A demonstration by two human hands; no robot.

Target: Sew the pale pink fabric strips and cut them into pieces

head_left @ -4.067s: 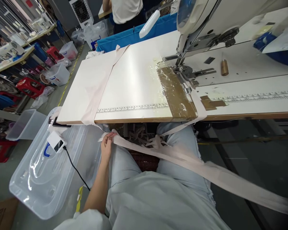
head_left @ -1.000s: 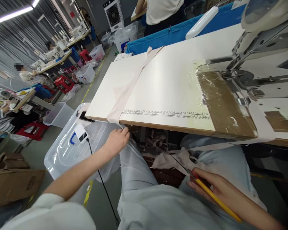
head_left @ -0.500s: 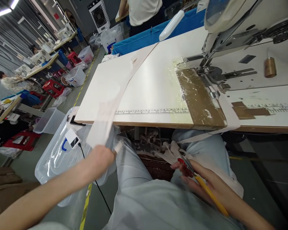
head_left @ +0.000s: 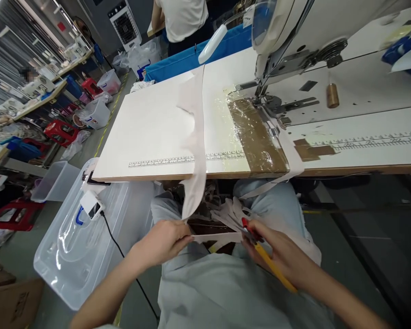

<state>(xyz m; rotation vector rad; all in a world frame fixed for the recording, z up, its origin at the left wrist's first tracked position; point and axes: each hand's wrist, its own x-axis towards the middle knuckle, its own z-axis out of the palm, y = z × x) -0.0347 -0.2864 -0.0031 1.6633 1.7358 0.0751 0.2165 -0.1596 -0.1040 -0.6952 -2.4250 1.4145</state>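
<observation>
My left hand (head_left: pixel 167 241) is closed in a pinch on the end of a pale pink fabric piece (head_left: pixel 197 137). That piece lies over the table top and hangs down past its front edge. From the left fingers a narrow pale strip (head_left: pixel 217 237) runs taut across my lap to my right hand (head_left: pixel 272 249). Scissors with a yellow handle (head_left: pixel 274 267) are gripped in that right hand, a red part showing at the fingers. Their blades are partly hidden near the strip's end. More crumpled pale fabric (head_left: pixel 231 212) rests on my lap.
A sewing machine (head_left: pixel 277 55) stands on the white table (head_left: pixel 150 119), brown tape before its needle. Another pale strip (head_left: pixel 292 151) drapes over the front edge. At left sits a lidded clear plastic box (head_left: pixel 68 260) with a white device (head_left: pixel 92 204) and cable. A person (head_left: pixel 185 23) stands beyond.
My left hand has come right and down, bringing the fabric's hanging end toward my lap. A narrow strip now spans both hands. The head view has shifted right.
</observation>
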